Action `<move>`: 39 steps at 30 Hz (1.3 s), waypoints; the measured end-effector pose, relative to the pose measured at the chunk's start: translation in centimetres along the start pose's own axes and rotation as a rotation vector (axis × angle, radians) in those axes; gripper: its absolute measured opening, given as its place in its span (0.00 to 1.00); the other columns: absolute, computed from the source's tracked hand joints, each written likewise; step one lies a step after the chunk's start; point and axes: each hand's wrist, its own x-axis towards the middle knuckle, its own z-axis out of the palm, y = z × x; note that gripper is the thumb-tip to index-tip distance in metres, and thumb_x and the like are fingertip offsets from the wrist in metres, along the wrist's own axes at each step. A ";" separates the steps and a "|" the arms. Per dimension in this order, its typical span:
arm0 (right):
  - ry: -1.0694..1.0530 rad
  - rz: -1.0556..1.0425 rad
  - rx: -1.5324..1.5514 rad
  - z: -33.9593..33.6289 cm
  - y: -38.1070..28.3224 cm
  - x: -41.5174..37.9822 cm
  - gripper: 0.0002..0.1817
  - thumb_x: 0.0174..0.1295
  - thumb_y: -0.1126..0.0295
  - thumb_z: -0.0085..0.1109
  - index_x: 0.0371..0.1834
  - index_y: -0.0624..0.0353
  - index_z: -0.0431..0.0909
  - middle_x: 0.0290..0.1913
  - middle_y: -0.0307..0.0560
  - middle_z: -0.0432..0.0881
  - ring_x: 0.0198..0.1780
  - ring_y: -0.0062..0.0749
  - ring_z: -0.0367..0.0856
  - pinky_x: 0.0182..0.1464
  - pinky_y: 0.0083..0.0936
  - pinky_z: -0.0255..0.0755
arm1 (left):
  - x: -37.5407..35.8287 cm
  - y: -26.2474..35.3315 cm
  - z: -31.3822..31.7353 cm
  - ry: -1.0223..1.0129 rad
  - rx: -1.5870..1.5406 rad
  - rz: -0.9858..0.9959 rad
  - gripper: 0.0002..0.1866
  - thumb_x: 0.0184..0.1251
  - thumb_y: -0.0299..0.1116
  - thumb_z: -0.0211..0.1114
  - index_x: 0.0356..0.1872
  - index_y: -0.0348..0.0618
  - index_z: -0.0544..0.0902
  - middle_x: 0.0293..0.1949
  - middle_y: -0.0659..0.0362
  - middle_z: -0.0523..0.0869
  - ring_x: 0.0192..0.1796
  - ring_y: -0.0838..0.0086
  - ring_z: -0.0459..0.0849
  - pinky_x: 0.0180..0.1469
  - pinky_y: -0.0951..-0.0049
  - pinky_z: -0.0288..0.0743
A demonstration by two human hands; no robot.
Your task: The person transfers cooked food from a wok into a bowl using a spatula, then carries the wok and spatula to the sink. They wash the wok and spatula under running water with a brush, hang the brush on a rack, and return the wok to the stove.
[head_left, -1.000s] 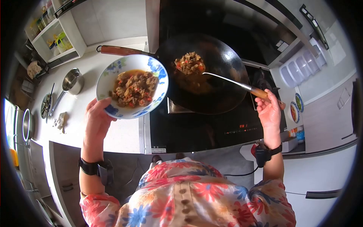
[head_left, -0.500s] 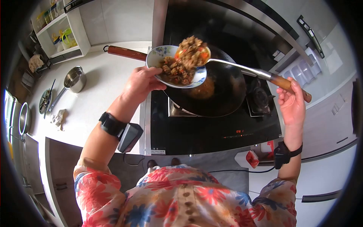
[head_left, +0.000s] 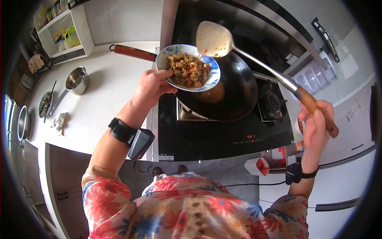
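My left hand (head_left: 153, 87) grips the left rim of a white bowl with blue patterns (head_left: 213, 77), held above the wok's left part. Cooked minced food with red bits (head_left: 189, 69) fills much of the bowl. My right hand (head_left: 317, 121) is closed around the wooden handle of a metal spatula (head_left: 270, 69). The spatula's blade (head_left: 215, 40) is raised over the bowl's upper right edge, with only a few bits of food on it. Below lies the black wok (head_left: 238, 93), with some brownish liquid in its bottom.
The wok's red-brown handle (head_left: 135, 53) points left over the white counter (head_left: 107, 91). A steel saucepan (head_left: 77, 81), a small dish with chopsticks (head_left: 45, 104) and a crumpled wrapper (head_left: 59, 122) lie there. Another burner (head_left: 272, 101) is right of the wok.
The food heaped on the spatula has dropped into the bowl, which looks fuller. The blade has risen and tilted, while my right hand has moved down and slightly right.
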 end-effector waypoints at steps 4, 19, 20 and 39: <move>0.126 0.158 0.050 -0.9 2.2 1.6 0.13 0.62 0.74 0.47 0.48 0.66 0.66 0.37 0.59 0.79 0.31 0.32 0.80 0.36 0.24 0.72 | -1.1 0.3 -1.1 0.012 -0.009 0.050 0.13 0.61 0.29 0.54 0.38 0.25 0.73 0.28 0.49 0.82 0.25 0.67 0.82 0.29 0.75 0.79; -0.329 0.348 -0.156 3.7 7.3 9.5 0.07 0.56 0.72 0.57 0.38 0.59 0.77 0.31 0.40 0.80 0.28 0.19 0.80 0.31 0.12 0.71 | -9.7 -0.4 -9.7 0.315 -0.032 0.160 0.11 0.60 0.31 0.56 0.37 0.33 0.76 0.26 0.56 0.81 0.21 0.76 0.78 0.20 0.81 0.71; -0.354 0.305 -0.205 3.8 7.0 9.5 0.07 0.56 0.72 0.57 0.38 0.59 0.77 0.32 0.41 0.80 0.29 0.19 0.80 0.32 0.13 0.72 | -10.4 -0.8 -10.2 0.343 -0.032 0.144 0.11 0.60 0.32 0.57 0.37 0.33 0.76 0.26 0.57 0.81 0.21 0.76 0.79 0.20 0.81 0.71; -0.514 0.159 -0.190 5.4 6.5 6.0 0.07 0.52 0.82 0.58 0.35 0.64 0.76 0.37 0.45 0.77 0.40 0.27 0.79 0.45 0.18 0.73 | -10.5 -9.7 -18.4 0.365 -0.127 -0.053 0.11 0.62 0.24 0.53 0.43 0.29 0.73 0.35 0.50 0.82 0.31 0.70 0.84 0.30 0.75 0.82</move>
